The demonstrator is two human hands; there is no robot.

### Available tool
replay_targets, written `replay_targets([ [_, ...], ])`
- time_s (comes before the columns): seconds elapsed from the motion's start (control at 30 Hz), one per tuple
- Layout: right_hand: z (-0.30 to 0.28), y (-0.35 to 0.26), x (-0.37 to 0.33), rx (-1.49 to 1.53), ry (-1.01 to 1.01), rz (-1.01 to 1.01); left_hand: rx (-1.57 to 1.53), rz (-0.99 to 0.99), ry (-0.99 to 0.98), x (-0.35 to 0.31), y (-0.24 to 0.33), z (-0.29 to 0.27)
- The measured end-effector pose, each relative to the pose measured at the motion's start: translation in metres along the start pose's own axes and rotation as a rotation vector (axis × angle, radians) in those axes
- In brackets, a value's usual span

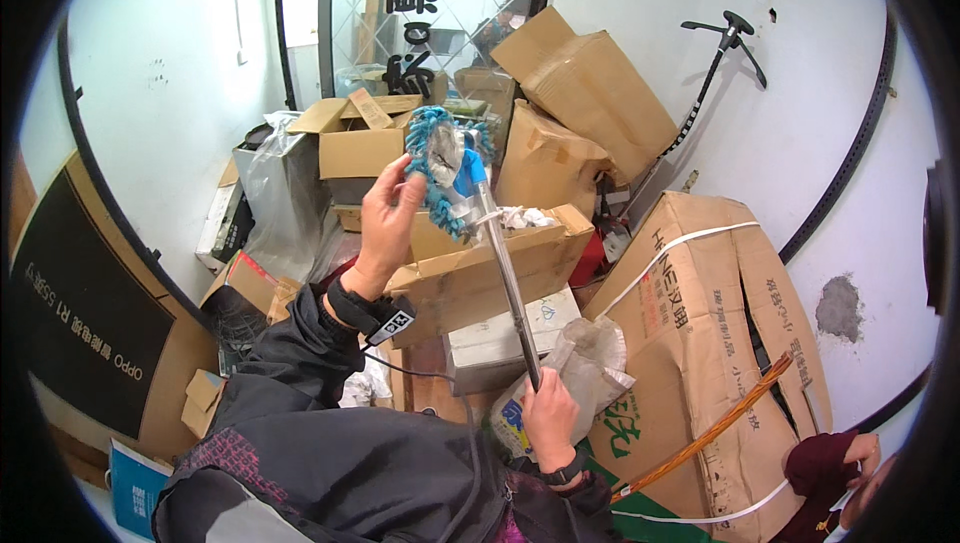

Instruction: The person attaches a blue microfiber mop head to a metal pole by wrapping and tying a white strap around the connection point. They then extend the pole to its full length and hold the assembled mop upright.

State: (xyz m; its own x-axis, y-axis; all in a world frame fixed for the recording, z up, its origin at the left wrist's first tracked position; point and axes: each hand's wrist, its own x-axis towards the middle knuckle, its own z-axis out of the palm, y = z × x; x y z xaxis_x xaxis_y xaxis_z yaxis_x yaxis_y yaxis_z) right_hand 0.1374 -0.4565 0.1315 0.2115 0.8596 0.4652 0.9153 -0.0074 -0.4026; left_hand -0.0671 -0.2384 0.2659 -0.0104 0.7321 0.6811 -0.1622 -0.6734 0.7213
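A mop (508, 278) with a metal pole and a shaggy blue head runs slantwise in front of me, its head at the upper end. My right hand (550, 418) is wrapped round the pole's lower end. Beside the left edge of the mop head, my left hand (388, 218) is raised with fingers stretched and apart; the fingertips seem to touch the blue fringe. A blue joint links pole and head, and a pale grey patch shows inside the fringe. An open cardboard box (480, 293) stands below and behind the mop head.
Cardboard boxes (600, 78) are stacked at the back. A large strapped carton (690, 343) leans at right, with an orange-brown rod (710, 423) across it. A white box (500, 338) and plastic bag (590, 363) lie centrally. Another person's hand (862, 453) shows lower right.
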Motion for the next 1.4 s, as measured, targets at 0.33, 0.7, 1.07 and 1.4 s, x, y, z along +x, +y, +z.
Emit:
replay_targets([
  [0.33, -0.016, -0.001, -0.001, 0.018, -0.014, -0.024, 0.428, 0.123, -0.173, 0.014, 0.042, 0.015],
  [0.7, -0.032, -0.016, 0.008, 0.004, 0.039, -0.069, 0.178, 0.164, -0.090, 0.018, 0.042, 0.027],
  [1.07, -0.031, -0.022, 0.021, 0.146, 0.047, -0.167, -0.289, -0.175, -0.056, 0.034, 0.018, 0.006],
  [1.4, -0.018, -0.013, 0.023, 0.014, 0.161, -0.142, 0.623, 0.561, 0.157, 0.030, 0.040, -0.015],
])
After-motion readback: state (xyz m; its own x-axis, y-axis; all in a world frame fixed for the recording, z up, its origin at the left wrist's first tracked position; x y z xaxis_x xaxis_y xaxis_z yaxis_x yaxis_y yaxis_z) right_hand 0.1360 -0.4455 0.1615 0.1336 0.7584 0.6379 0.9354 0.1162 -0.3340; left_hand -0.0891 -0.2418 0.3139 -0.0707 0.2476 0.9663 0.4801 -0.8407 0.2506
